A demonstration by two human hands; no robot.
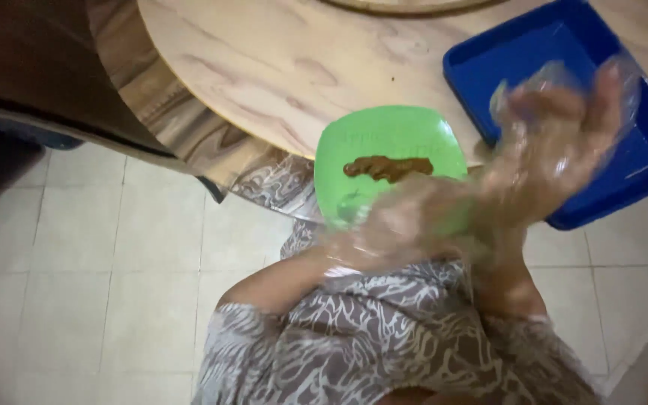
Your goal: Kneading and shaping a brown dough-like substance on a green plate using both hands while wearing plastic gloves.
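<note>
Basically: round pale wood-grain table [279, 67] fills the far side. Blue rectangular plastic tray [564, 37] sits far right on it. Green square plastic plate [406, 135] overhangs the near table edge, left of the tray, with a brown paste smear [388, 167] across its middle. Right hand [564, 142], in a clear plastic glove, is raised over the tray, fingers spread, empty. Left hand [391, 229], gloved too, is blurred at the plate's near edge; grip can't be told.

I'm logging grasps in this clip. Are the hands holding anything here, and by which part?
It cannot be told for sure. The left hand seems to grip the clear plastic glove at the right hand's wrist; motion blur hides the hold.
</note>
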